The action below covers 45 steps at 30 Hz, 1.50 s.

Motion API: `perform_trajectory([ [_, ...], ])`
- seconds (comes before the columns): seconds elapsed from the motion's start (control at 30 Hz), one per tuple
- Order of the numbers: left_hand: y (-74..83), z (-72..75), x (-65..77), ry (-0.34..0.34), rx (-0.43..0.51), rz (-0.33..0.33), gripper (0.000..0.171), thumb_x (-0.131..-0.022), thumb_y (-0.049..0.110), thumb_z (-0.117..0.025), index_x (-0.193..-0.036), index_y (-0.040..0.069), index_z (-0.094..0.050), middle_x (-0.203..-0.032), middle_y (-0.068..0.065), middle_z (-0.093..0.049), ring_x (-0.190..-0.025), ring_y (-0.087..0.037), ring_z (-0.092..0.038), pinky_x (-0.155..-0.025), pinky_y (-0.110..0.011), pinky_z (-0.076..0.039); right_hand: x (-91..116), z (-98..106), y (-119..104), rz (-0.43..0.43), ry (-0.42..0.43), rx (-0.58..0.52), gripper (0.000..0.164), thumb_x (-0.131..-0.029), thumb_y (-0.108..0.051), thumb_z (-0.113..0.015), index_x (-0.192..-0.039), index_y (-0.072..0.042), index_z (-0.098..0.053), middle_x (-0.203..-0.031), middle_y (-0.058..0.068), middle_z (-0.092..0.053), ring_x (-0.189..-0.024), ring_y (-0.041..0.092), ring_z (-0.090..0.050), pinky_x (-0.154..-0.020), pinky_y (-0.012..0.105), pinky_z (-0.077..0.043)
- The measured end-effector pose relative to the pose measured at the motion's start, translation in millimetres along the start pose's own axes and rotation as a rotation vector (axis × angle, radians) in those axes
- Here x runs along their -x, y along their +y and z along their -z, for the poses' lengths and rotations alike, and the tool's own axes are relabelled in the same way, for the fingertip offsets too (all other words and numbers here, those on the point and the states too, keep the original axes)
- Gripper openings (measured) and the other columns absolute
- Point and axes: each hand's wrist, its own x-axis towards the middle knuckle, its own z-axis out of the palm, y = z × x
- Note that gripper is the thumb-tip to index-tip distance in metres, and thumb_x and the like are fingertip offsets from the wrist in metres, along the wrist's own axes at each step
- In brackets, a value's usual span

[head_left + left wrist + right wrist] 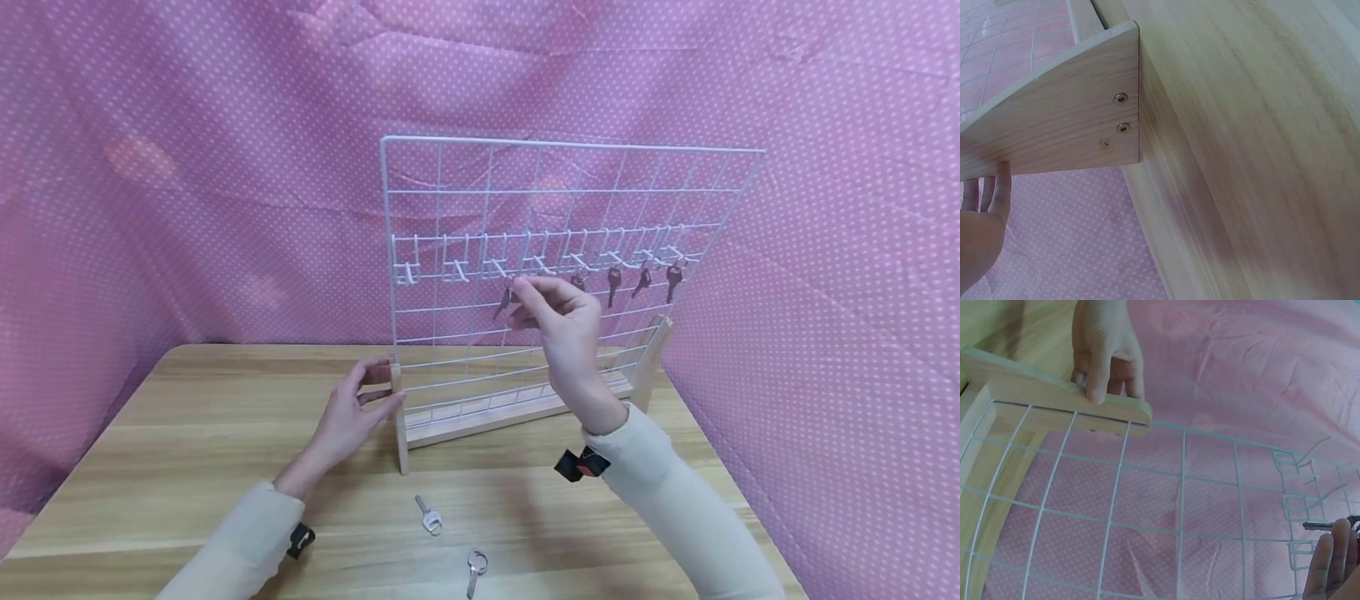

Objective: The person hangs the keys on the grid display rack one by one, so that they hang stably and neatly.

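Observation:
A white wire rack (577, 145) stands on a wooden base, with a row of white hooks across its middle. My left hand (348, 421) pinches the top of the rack's left wooden support (401, 425), thumb on one face and fingers on the other. In the right wrist view that hand (1110, 356) shows on the same support. Up at the third hook from the left, my right hand (568, 333) pinches a key (504, 300). Its blade (1316, 525) sticks out past the fingertips in the right wrist view; the fingers cover the key's head.
Several keys, among them one dark key (614, 285), hang from the hooks on the right. Two loose keys lie on the table in front: a silver key (431, 521) and a key with a ring (473, 573). Pink dotted cloth (225, 208) surrounds the wooden table (172, 467).

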Motion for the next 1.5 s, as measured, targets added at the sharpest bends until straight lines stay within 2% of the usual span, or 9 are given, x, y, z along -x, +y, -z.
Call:
perform_trajectory([
  [0.17,-0.1,-0.4,0.3,0.000,0.001,-0.008,0.057,-0.094,0.007,-0.079,-0.144,0.002,-0.051,-0.131,-0.023,-0.064,-0.122,-0.039,-0.065,-0.106,-0.044,-0.063,-1.8,-2.1,5.5,-0.023,0.034,-0.007,0.019,-0.099,-0.005,-0.071,-0.091,-0.020,-0.079,-0.083,-0.009,-0.079,-0.062,0.006,-0.071,-0.065,0.022,-0.068],
  [0.43,0.4,0.2,2.4,-0.003,-0.006,0.004,0.057,-0.095,0.009,-0.078,-0.144,0.002,-0.051,-0.132,-0.022,-0.063,-0.123,-0.038,-0.064,-0.108,-0.046,-0.062,-0.7,-2.2,10.1,-0.034,0.028,0.003,0.016,-0.099,-0.004,-0.071,-0.094,-0.018,-0.077,-0.082,-0.010,-0.079,-0.061,0.006,-0.070,-0.065,0.021,-0.067],
  [0.57,1.2,1.2,3.0,-0.003,-0.010,0.014,0.057,-0.096,0.010,-0.078,-0.145,0.003,-0.050,-0.132,-0.022,-0.063,-0.123,-0.038,-0.064,-0.109,-0.049,-0.062,5.6,4.7,12.4,-0.062,0.009,0.061,0.006,-0.099,-0.006,-0.072,-0.103,-0.008,-0.076,-0.084,-0.010,-0.080,-0.063,0.008,-0.070,-0.067,0.022,-0.068],
  [0.63,1.5,1.4,2.6,-0.001,-0.009,0.015,0.057,-0.095,0.010,-0.078,-0.145,0.003,-0.051,-0.132,-0.022,-0.063,-0.123,-0.039,-0.064,-0.109,-0.048,-0.062,10.8,9.6,15.1,-0.080,-0.014,0.100,0.010,-0.098,-0.006,-0.073,-0.107,-0.001,-0.075,-0.085,-0.011,-0.079,-0.065,0.007,-0.071,-0.068,0.022,-0.068],
  [0.8,1.9,1.0,1.1,-0.005,-0.014,0.009,0.058,-0.095,0.009,-0.078,-0.145,0.003,-0.051,-0.132,-0.022,-0.063,-0.123,-0.037,-0.064,-0.108,-0.043,-0.063,29.1,21.5,24.2,-0.079,-0.130,0.230,0.017,-0.096,-0.004,-0.074,-0.108,0.008,-0.074,-0.084,-0.008,-0.079,-0.067,0.005,-0.071,-0.069,0.022,-0.068],
  [0.97,2.9,0.6,0.9,-0.003,-0.007,0.008,0.059,-0.094,0.008,-0.079,-0.145,0.002,-0.050,-0.132,-0.021,-0.062,-0.123,-0.036,-0.064,-0.106,-0.038,-0.063,52.9,32.0,38.1,-0.060,-0.273,0.331,0.014,-0.094,-0.002,-0.074,-0.106,0.007,-0.075,-0.091,0.016,-0.080,-0.071,0.002,-0.070,-0.067,0.020,-0.066],
  [1.03,3.4,0.7,1.1,-0.002,-0.008,0.005,0.059,-0.094,0.007,-0.079,-0.145,0.002,-0.050,-0.132,-0.021,-0.063,-0.123,-0.034,-0.063,-0.106,-0.038,-0.064,63.4,36.2,44.8,-0.054,-0.323,0.373,0.014,-0.094,-0.002,-0.074,-0.107,0.004,-0.076,-0.096,0.021,-0.079,-0.074,0.001,-0.070,-0.067,0.020,-0.065],
  [1.23,1.8,0.9,1.4,-0.006,-0.013,0.004,0.059,-0.094,0.008,-0.079,-0.145,0.002,-0.050,-0.132,-0.021,-0.062,-0.123,-0.035,-0.063,-0.107,-0.040,-0.063,93.9,49.9,62.8,-0.017,-0.460,0.486,0.013,-0.094,-0.008,-0.078,-0.107,-0.006,-0.079,-0.098,0.012,-0.082,-0.080,0.002,-0.070,-0.070,0.024,-0.066],
  [1.5,-2.0,1.2,-0.1,-0.007,-0.018,-0.003,0.058,-0.096,0.011,-0.078,-0.146,0.003,-0.050,-0.133,-0.021,-0.062,-0.124,-0.036,-0.063,-0.108,-0.040,-0.063,128.7,69.6,87.8,0.087,-0.649,0.519,0.014,-0.092,-0.009,-0.080,-0.106,-0.009,-0.079,-0.090,0.002,-0.079,-0.079,0.002,-0.069,-0.069,0.023,-0.067],
])
